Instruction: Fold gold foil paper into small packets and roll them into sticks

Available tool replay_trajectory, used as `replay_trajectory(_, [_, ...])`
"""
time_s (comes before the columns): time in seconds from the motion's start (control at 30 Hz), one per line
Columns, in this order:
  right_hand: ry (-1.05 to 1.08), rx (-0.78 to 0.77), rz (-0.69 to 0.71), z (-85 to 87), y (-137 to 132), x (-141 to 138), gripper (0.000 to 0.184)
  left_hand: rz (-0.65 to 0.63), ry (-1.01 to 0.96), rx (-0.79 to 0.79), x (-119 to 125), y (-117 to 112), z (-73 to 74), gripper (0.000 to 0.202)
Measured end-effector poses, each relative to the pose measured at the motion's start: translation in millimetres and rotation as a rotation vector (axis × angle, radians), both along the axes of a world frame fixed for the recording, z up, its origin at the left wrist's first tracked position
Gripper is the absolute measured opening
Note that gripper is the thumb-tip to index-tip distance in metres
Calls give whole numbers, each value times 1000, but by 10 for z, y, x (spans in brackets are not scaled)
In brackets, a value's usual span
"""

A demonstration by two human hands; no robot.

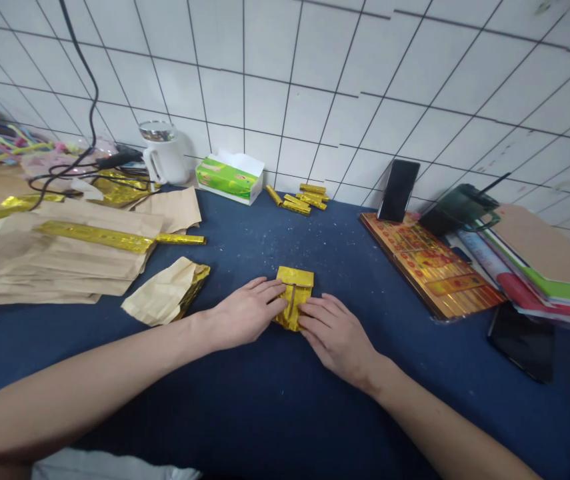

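Observation:
A small folded piece of gold foil paper (295,277) lies on the dark blue tabletop in front of me, with a flap across its top and a slit down its middle. My left hand (247,310) is closed on its left edge, fingertips resting on the foil. On the opposite edge, my right hand (337,333) has its fingers bent and pressed together against the lower right side. Both thumbs are hidden. Left of the paper, a crumpled tan sheet with a gold underside (165,291) sits just beyond my left forearm.
Several rolled gold strips (309,197) lie by the tiled wall, near a green tissue pack (229,177) and a white mug (165,157). Brown paper sheets (89,267) and cables cover the left. A phone (399,190) leans upright on an orange-gold stack (435,267); another phone (522,340) lies flat.

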State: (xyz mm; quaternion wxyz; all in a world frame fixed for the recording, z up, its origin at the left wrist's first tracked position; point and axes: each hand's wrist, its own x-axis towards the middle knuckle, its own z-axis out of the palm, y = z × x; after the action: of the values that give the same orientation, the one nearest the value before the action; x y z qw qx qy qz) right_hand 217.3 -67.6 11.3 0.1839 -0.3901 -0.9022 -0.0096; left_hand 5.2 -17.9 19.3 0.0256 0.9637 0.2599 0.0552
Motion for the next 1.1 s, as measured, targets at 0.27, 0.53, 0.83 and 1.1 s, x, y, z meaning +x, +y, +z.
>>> replay_trajectory(0.27, [-217, -140, -88, -5, 42, -43, 79, 4, -10, 1, 7, -4, -13, 33])
replay_trajectory(0.53, [-298, -259, -92, -34, 54, -66, 73, 13, -39, -3, 6, -8, -7, 31])
replay_trajectory(0.83, [-271, -318, -123, -37, 49, -64, 75, 127, -161, -157, -44, -63, 152, 56])
replay_trajectory(1.1, [-257, -352, -136, -36, 44, -63, 75, 1047, -220, 186, -1141, 305, 595, 72])
